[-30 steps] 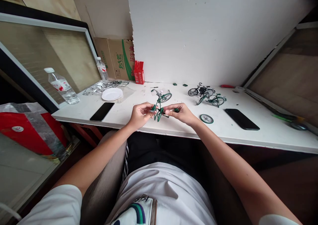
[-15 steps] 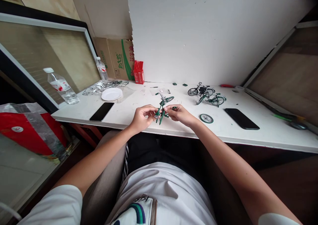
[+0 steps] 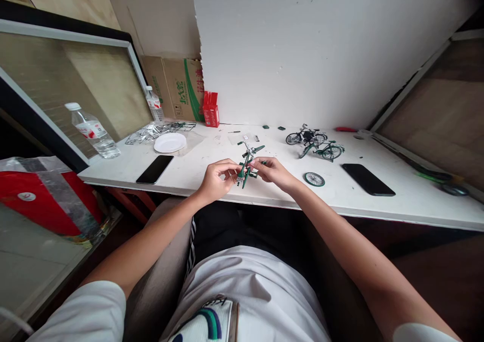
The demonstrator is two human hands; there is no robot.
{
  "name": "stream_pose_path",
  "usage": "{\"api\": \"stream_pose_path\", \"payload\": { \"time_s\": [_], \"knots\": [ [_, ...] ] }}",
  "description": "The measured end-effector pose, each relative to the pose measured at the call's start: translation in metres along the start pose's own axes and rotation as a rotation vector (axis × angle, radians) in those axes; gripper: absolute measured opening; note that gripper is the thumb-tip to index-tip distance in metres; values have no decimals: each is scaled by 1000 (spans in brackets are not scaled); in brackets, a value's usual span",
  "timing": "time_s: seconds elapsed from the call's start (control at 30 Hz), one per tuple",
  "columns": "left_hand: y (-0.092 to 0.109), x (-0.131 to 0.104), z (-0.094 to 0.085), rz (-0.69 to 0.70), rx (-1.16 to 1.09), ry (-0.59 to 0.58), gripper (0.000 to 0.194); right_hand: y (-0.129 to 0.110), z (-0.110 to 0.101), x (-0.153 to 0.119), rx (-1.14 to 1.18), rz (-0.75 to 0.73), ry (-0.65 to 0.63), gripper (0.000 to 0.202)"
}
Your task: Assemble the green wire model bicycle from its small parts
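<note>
One model bicycle [image 3: 242,173] is finger-pinched by left hand [image 3: 217,181] and right hand [image 3: 275,173] — one wheel [image 3: 314,179] is laid toward the table's [image 3: 189,175] front edge.

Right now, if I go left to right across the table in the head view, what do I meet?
Nearer water bottle, black phone, left hand, green toy bicycle, right hand, loose spoked wheel, second black phone.

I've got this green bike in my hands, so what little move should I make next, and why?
I'd probably steady the bike with your left hand and reach your right hand for the loose wheel. Both hands are on the bike, while that wheel lies flat and apart on the desk, nearer your right hand. I can't tell whether it fits this bike.
</note>
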State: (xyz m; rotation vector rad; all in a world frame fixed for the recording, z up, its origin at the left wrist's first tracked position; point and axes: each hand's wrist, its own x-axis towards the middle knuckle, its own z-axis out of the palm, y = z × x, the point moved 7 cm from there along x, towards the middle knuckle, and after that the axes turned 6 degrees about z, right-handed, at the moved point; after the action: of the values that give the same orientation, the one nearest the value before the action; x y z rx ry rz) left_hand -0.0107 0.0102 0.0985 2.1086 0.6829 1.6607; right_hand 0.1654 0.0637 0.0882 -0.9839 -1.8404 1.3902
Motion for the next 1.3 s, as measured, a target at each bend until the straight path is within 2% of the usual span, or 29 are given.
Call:
{"api": "stream_pose_path", "payload": {
  "time_s": [0.17,0.33,0.53,0.57,0.73,1.0,1.23,1.3],
  "knots": [
    [-11,-2,-4,-53,-31,62,13,-4,-5,-2,64,10,90,50],
    [-28,-3,-11,-159,-20,120,27,4,-8,3,94,6,110,59],
    [-42,-2,-20,-296,-3,181,41,-3,-18,1,-334,-189,264,74],
    [-44,-2,-22,-326,-6,195,44,-5,-17,0,-381,-222,260,74],
    [-52,-3,-26,-419,-14,220,50,-10,-5,-1,-331,-280,126,54],
    [-53,-4,-27,-407,21,230,48,-31,-5,-16,-306,-455,331,35],
    [-50,-4,-24,-406,13,206,45,-57,15,-43,-471,-753,405,5],
    [-49,-4,-25,-393,44,209,44,-58,21,-46,-536,-833,389,13]
  ]
}}
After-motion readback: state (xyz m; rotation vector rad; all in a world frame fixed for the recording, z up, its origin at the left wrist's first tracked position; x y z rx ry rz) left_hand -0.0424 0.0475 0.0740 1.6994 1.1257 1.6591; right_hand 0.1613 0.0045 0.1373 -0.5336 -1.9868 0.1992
